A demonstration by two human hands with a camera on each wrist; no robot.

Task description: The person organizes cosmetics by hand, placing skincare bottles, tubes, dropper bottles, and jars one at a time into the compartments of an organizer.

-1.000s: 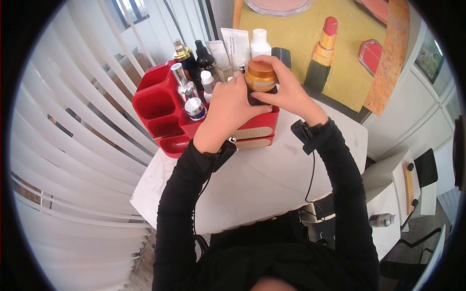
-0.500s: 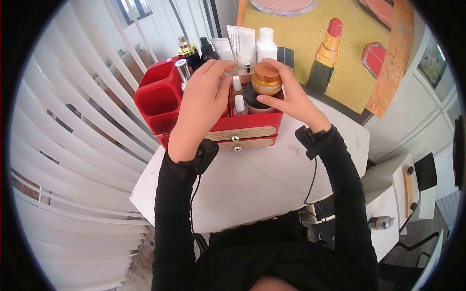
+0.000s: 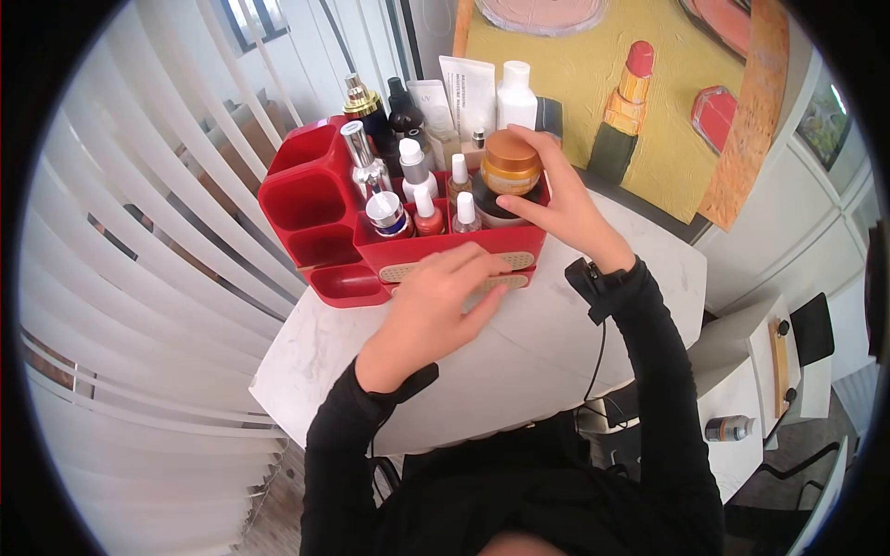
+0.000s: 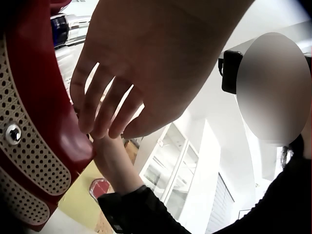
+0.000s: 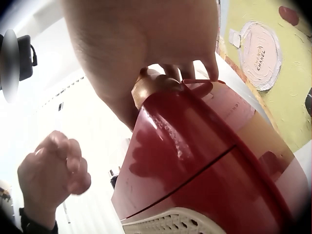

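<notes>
My right hand point(image 3: 577, 211) holds an amber cosmetic jar point(image 3: 512, 172) with an orange-brown lid between thumb and fingers. That jar stands over a black-lidded jar at the right end of a red cosmetics organizer point(image 3: 445, 243). In front of the organizer's woven drawer fronts point(image 3: 402, 272) hangs my left hand point(image 3: 436, 301), its fingers loosely bent with nothing in them. Near the front rim are nail polish bottles with white caps, a coral one point(image 3: 427, 215) and a clear one point(image 3: 465, 215). A silver-lidded jar point(image 3: 387, 214) leans beside them.
Behind stand a white tube point(image 3: 468, 97), a white bottle point(image 3: 516, 97), a silver pump bottle point(image 3: 365, 159) and several dark bottles. Red cubbies point(image 3: 301, 199) form the organizer's left side. It sits on a white marbled table point(image 3: 528, 361) between blinds and a lipstick painting point(image 3: 686, 102).
My left hand has drawn back from over the bottles, down to the front of the drawers, uncovering the polish bottles and silver-lidded jar. My right hand stays on the amber jar.
</notes>
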